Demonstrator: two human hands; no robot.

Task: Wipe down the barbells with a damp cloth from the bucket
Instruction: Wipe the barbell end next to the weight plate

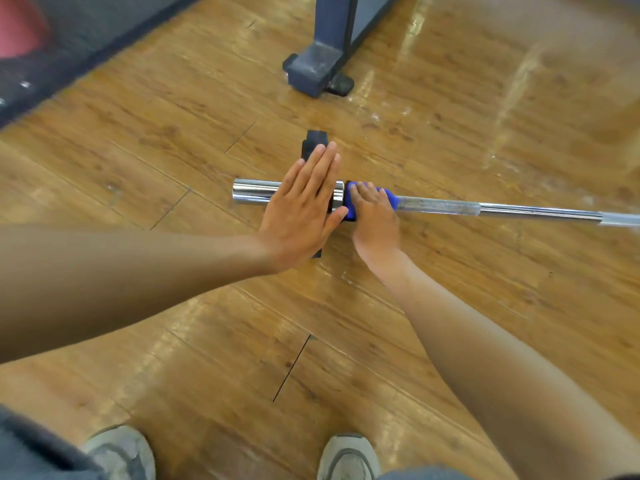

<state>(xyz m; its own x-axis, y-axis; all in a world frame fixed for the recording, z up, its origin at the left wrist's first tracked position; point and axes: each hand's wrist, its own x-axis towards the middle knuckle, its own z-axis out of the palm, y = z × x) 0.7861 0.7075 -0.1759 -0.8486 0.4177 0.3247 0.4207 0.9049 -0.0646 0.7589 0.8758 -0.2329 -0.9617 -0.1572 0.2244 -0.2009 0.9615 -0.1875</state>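
Right grip [375,216] wraps cloth [390,199] around bar [519,210] beside the collar; left hand [304,206] flat, empty. Most shaft looks unwiped.

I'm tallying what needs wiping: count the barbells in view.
1. The barbell lies on the wooden floor, running from centre to the right edge. The right hand grips a blue cloth on it. Others may lie outside the frame.

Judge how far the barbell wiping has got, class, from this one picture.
Done: nothing can be confirmed wiped. In hand: the right hand grips a blue cloth round the barbell beside its collar; the left hand is flat and open above the sleeve. Left: the long shaft running right.
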